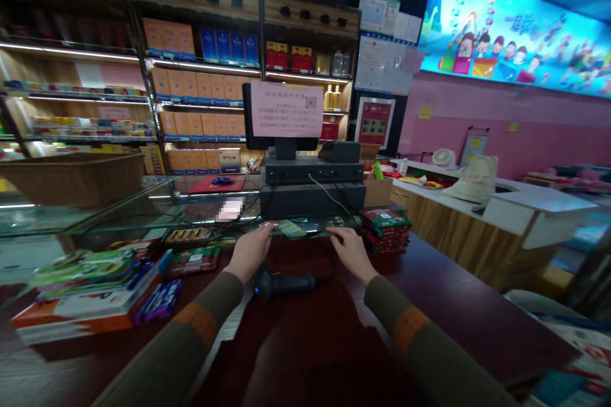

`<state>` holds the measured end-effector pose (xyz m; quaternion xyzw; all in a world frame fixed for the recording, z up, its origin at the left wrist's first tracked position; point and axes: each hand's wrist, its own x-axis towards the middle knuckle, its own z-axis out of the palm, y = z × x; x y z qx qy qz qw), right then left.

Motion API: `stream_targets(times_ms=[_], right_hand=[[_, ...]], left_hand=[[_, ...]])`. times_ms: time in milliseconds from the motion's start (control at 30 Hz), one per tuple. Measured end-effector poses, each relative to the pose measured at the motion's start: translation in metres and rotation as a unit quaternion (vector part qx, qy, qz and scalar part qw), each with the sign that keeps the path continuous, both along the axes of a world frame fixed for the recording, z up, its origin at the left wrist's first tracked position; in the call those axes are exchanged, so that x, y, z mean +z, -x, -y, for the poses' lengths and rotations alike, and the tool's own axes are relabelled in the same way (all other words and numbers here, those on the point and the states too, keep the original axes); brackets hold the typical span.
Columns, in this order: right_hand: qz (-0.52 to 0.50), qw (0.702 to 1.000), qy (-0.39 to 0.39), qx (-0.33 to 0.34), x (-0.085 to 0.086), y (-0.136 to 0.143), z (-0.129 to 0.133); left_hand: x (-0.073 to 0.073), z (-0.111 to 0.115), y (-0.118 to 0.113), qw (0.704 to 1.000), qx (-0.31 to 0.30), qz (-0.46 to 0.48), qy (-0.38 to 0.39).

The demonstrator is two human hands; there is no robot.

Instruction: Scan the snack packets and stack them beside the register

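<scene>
My left hand (251, 251) reaches over the dark red tabletop, fingers stretched toward the glass counter edge. Just right of its fingertips lies a green packet (291, 227); I cannot make out any contact. My right hand (353, 253) is at the same edge, thumb and fingers apart, with nothing seen in it. Beside it is a stack of red-and-green packets (386, 232). Between my forearms a black barcode scanner (284, 283) lies on the table, a blue light on its left end. A similar red-and-green packet (195, 261) rests left of my left hand.
A monitor with a paper notice (285, 109) stands on the black cash register base (312, 197), cables hanging down. At left are boxes with colourful packs (90, 286), purple packets (160, 302) and a wicker basket (76, 175). A white-topped wooden counter (443, 235) is at right.
</scene>
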<state>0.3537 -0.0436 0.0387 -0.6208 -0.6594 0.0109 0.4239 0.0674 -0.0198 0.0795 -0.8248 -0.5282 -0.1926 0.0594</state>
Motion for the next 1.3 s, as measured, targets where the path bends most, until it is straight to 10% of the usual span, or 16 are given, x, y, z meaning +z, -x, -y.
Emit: stream_targets(times_ms=[600, 900, 1300], right_hand=[[-0.066, 0.990, 0.052, 0.118, -0.019, 0.102, -0.014], [0.004, 0.994, 0.038, 0.104, -0.018, 0.109, -0.012], [0.028, 0.994, 0.047, 0.091, -0.014, 0.110, -0.003]], left_hand=[[-0.046, 0.002, 0.115, 0.990, 0.139, -0.033, -0.019], [-0.071, 0.004, 0.129, 0.961, 0.263, -0.078, -0.043], [-0.077, 0.009, 0.111, 0.978, 0.191, -0.082, -0.018]])
